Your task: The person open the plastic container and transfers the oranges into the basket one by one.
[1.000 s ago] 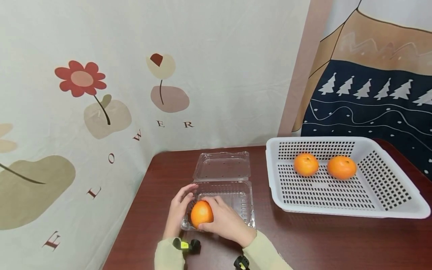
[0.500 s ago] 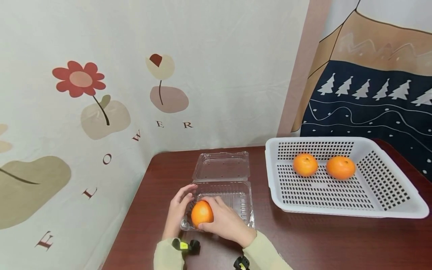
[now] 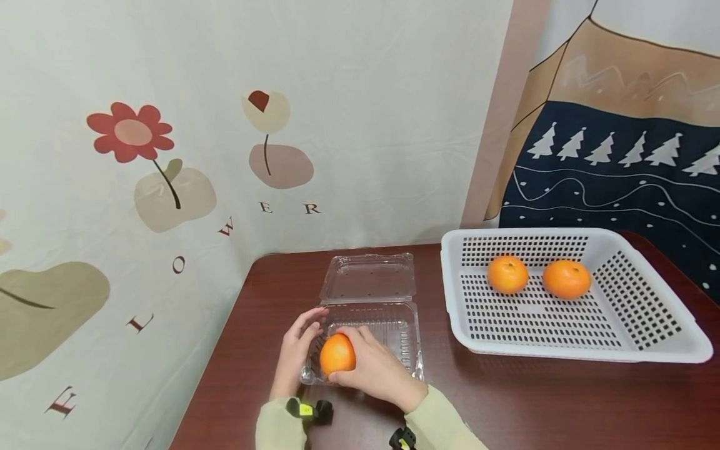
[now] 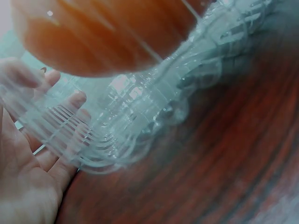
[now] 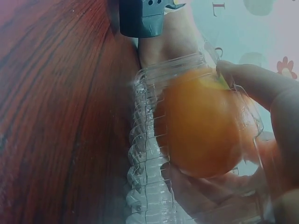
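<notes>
An orange sits within the front left part of a clear plastic clamshell box, and my right hand grips it from the right with curled fingers and thumb. Through the box's clear wall in the right wrist view, the orange shows low inside. My left hand rests along the box's left side, its fingers loosely extended. In the left wrist view the left hand's fingers lie behind the ribbed clear wall. The box's lid lies folded back, away from me.
To the right stands a white perforated plastic basket holding two oranges, a left one and a right one. Everything rests on a dark red-brown wooden table. Behind it hangs a printed cloth.
The head view has drifted slightly, so the background and basket sit a little further left. Both hands and the gripped orange stay almost where they were.
</notes>
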A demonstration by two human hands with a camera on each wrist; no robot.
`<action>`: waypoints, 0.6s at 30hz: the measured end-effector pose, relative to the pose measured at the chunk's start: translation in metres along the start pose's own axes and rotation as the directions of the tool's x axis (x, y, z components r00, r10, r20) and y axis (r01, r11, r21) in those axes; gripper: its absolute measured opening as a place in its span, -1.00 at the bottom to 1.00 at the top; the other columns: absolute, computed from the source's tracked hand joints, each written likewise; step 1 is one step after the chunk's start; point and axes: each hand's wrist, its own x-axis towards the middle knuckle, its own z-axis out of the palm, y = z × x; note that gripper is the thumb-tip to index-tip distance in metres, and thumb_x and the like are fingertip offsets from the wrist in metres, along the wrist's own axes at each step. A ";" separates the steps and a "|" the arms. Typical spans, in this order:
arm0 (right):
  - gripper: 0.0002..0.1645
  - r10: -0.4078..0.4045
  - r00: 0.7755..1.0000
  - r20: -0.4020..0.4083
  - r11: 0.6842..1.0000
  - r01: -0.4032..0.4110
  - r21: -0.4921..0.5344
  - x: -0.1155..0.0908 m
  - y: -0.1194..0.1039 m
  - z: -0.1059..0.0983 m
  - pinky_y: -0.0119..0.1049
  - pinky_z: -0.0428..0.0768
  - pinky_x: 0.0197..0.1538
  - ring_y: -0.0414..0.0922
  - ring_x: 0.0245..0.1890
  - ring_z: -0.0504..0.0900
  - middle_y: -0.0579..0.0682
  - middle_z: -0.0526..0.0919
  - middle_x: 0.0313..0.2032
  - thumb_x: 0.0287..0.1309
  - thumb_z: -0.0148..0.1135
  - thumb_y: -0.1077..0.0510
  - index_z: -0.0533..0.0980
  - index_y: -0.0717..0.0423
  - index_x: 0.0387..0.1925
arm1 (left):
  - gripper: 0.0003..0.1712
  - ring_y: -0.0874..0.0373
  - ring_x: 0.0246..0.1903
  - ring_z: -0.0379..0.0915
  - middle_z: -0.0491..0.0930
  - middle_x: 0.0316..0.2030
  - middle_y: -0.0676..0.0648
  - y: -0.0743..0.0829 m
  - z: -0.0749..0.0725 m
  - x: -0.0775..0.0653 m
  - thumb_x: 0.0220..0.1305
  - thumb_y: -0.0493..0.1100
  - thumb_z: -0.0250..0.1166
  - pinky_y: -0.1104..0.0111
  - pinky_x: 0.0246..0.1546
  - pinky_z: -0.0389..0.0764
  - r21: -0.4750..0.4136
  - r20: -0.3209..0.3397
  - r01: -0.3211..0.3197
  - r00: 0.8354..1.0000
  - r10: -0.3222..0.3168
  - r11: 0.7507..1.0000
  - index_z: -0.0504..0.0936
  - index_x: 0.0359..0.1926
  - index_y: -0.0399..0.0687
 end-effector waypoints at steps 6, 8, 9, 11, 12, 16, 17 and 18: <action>-0.10 -0.011 1.000 0.003 1.000 0.011 0.010 0.001 0.000 -0.001 -0.33 0.48 -0.37 -0.24 -0.37 0.46 -0.12 0.38 -0.13 -0.30 0.33 -0.28 0.28 -0.11 0.15 | -0.70 0.17 0.01 0.36 0.49 0.00 0.00 0.001 0.000 -0.001 0.27 -0.14 0.08 0.48 -0.02 0.38 0.002 -0.003 0.010 1.000 -0.010 1.000 0.49 0.02 0.05; -0.10 -0.027 1.000 0.001 1.000 0.027 0.013 0.001 0.001 -0.001 -0.30 0.49 -0.31 -0.23 -0.30 0.46 -0.12 0.41 -0.09 -0.29 0.34 -0.26 0.28 -0.08 0.14 | -0.69 0.16 0.01 0.35 0.49 0.01 0.00 0.001 -0.001 -0.001 0.27 -0.15 0.07 0.47 -0.02 0.38 0.000 0.000 0.005 1.000 -0.005 1.000 0.49 0.03 0.04; -0.11 -0.033 0.999 0.002 0.999 0.033 0.015 0.001 0.001 -0.001 -0.29 0.49 -0.29 -0.23 -0.28 0.47 -0.13 0.42 -0.07 -0.29 0.34 -0.26 0.28 -0.06 0.14 | -0.69 0.16 0.02 0.35 0.49 0.01 0.00 0.001 -0.001 -0.001 0.27 -0.15 0.07 0.47 -0.02 0.38 -0.001 0.002 0.001 1.000 -0.001 1.000 0.49 0.03 0.03; -0.11 -0.039 0.999 0.005 0.999 0.039 0.020 0.001 0.001 -0.001 -0.28 0.49 -0.25 -0.22 -0.24 0.46 -0.14 0.44 -0.06 -0.28 0.33 -0.25 0.28 -0.05 0.14 | -0.69 0.15 0.02 0.35 0.48 0.01 -0.01 0.000 -0.001 0.000 0.27 -0.15 0.07 0.47 -0.01 0.37 -0.004 0.005 -0.006 1.000 0.006 1.000 0.48 0.04 0.02; -0.12 -0.038 0.999 0.007 0.999 0.038 0.022 0.001 0.001 -0.001 -0.28 0.49 -0.24 -0.23 -0.23 0.46 -0.14 0.44 -0.05 -0.27 0.33 -0.25 0.28 -0.05 0.14 | -0.69 0.14 0.02 0.35 0.48 0.01 -0.02 0.000 -0.001 0.000 0.28 -0.15 0.06 0.47 -0.01 0.37 -0.007 0.008 -0.009 1.000 0.009 1.000 0.48 0.04 0.01; -0.11 -0.022 1.000 0.012 0.999 0.022 0.031 0.001 0.001 -0.002 -0.30 0.48 -0.26 -0.23 -0.26 0.46 -0.15 0.44 -0.08 -0.28 0.33 -0.26 0.27 -0.07 0.13 | -0.68 0.14 0.02 0.35 0.48 0.02 -0.02 0.000 -0.001 0.000 0.27 -0.14 0.07 0.47 -0.01 0.38 -0.005 0.010 -0.009 1.000 0.009 1.000 0.48 0.04 0.01; -0.11 -0.018 1.000 0.011 0.999 0.018 0.034 0.001 0.001 -0.002 -0.30 0.48 -0.27 -0.23 -0.27 0.46 -0.14 0.43 -0.08 -0.29 0.34 -0.27 0.27 -0.08 0.13 | -0.68 0.14 0.02 0.35 0.48 0.01 -0.02 0.000 -0.001 0.000 0.27 -0.14 0.07 0.47 -0.01 0.38 -0.005 0.009 -0.007 1.000 0.007 1.000 0.48 0.04 0.02; -0.11 -0.015 1.000 0.008 0.999 0.015 0.036 0.001 0.000 -0.002 -0.31 0.48 -0.28 -0.23 -0.28 0.46 -0.14 0.43 -0.09 -0.30 0.34 -0.27 0.27 -0.08 0.13 | -0.69 0.15 0.02 0.35 0.48 0.01 -0.01 0.000 -0.001 0.000 0.27 -0.14 0.07 0.48 -0.01 0.38 -0.002 0.008 -0.005 1.000 0.005 1.000 0.48 0.04 0.02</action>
